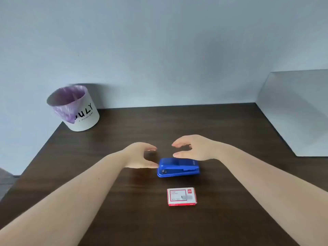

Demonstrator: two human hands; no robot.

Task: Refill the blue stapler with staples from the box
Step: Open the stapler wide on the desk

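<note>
A blue stapler (pixel 178 167) lies closed on the dark wooden table (pixel 124 201), its length running left to right. A red and white staple box (pixel 181 196) lies closed just in front of it. My left hand (pixel 140 155) hovers at the stapler's left end, fingers curved and apart, thumb tip close to the stapler's nose. My right hand (pixel 193 148) hovers just behind and above the stapler, fingers apart and holding nothing.
A white bin (pixel 78 110) with a purple liner and black lettering stands at the table's far left corner. A pale grey wall runs behind the table, and a grey block (pixel 298 112) borders the table's right side.
</note>
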